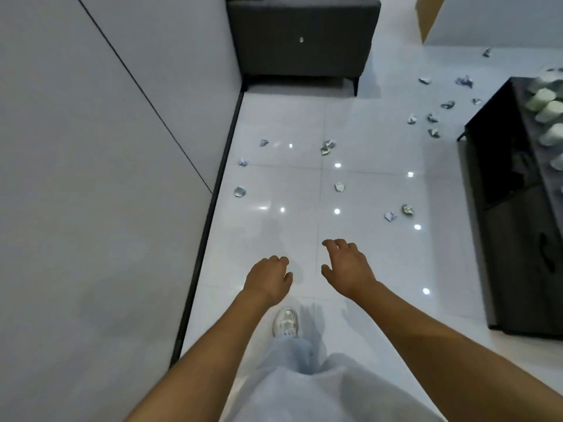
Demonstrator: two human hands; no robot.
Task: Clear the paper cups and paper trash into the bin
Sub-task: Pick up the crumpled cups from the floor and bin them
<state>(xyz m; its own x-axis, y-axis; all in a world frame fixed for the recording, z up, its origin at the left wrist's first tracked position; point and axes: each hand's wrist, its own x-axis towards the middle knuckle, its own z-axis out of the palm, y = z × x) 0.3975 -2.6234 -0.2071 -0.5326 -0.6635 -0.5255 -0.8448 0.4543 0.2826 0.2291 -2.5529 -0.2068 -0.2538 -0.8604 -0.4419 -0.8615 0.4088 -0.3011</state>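
Several crumpled paper scraps lie scattered on the glossy white floor: one (pixel 339 187) ahead of me, a pair (pixel 399 212) to the right, one (pixel 239 191) near the left wall, more (pixel 432 118) farther off. Paper cups (pixel 547 109) lie on their sides in a row on the black table (pixel 499 153) at the right. My left hand (pixel 268 278) and my right hand (pixel 347 264) reach forward, palms down, fingers loosely curled, holding nothing. Both hands are well short of any scrap. No bin is in view.
A white wall with a dark skirting (pixel 210 214) runs along the left. A dark grey sofa (pixel 301 41) stands at the far end. A cardboard box (pixel 429 16) is at the top right. My shoe (pixel 286 321) and light trousers show below.
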